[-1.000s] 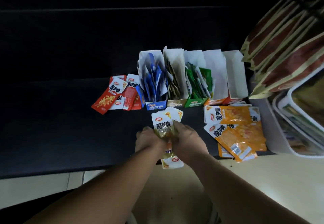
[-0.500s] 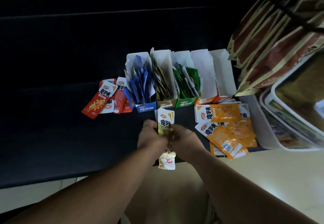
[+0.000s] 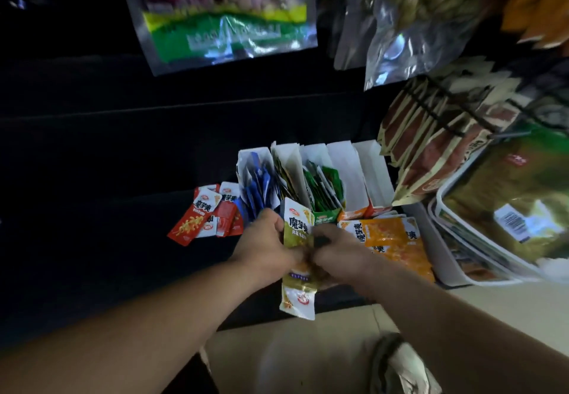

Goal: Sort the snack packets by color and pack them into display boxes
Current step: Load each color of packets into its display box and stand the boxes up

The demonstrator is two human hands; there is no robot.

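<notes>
your left hand (image 3: 264, 245) and right hand (image 3: 341, 255) both grip olive packets (image 3: 298, 233); display boxes (image 3: 311, 178) at twelve o'clock.

Olive-green packets (image 3: 298, 236) stacked, upright, gripped between left hand (image 3: 264, 245) and right hand (image 3: 341, 255), just in front of display boxes (image 3: 354, 162) row. Blue packets (image 3: 258, 187), green packets (image 3: 323, 187) standing in boxes. Red packets (image 3: 203, 218) loose at left, orange packets (image 3: 391, 239) loose at right.
</notes>
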